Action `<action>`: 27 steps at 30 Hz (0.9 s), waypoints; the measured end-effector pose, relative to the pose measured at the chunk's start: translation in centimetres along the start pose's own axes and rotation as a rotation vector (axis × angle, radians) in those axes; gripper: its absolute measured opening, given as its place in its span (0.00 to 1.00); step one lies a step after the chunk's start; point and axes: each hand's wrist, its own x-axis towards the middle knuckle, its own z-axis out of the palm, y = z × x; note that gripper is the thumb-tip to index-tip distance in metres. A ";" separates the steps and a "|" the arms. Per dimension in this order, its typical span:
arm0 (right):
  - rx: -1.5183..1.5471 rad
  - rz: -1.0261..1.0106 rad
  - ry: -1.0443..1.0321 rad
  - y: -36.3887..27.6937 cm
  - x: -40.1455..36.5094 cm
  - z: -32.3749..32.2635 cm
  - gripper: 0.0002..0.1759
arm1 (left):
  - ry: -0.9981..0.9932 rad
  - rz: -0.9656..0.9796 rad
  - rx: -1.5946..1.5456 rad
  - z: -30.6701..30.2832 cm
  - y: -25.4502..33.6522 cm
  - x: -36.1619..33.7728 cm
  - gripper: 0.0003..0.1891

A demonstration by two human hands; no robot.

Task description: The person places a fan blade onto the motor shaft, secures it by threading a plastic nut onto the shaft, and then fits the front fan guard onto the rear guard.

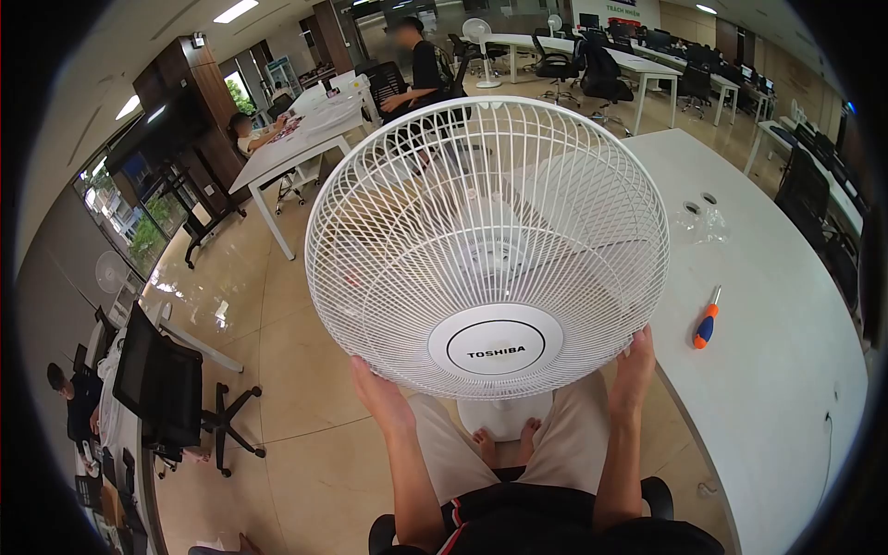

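A white wire fan guard [601,231] with a TOSHIBA badge [496,339] at its centre stands before me, badge towards me. My left hand [379,393] is closed on its lower left rim. On the lower right rim, my right hand [635,365] is closed too; the guard partly hides the fingers of both. Through the wires a white fan body [490,254] shows, and I make out no blades. The white fan base [505,418] sits on the floor between my feet.
On the white table [768,398] to my right lie a screwdriver [706,319] with an orange and blue handle and a clear plastic bag [705,225]. A black office chair [171,388] stands at left. People sit at desks farther away.
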 end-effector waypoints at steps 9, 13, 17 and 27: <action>-0.039 0.106 -0.157 2.7 1.5 -3.2 0.42 | -0.081 -0.217 0.088 -3.0 -1.3 -1.5 0.43; -0.013 0.122 -0.197 3.0 2.3 -3.5 0.46 | 0.020 -0.248 0.075 -2.6 -1.0 -1.6 0.39; -0.011 0.118 -0.204 2.8 2.4 -3.3 0.50 | 0.007 -0.270 0.100 -2.5 -0.4 -1.4 0.38; 0.002 0.057 -0.205 3.1 2.4 -3.2 0.51 | 0.034 -0.244 0.159 -1.9 1.0 -1.7 0.33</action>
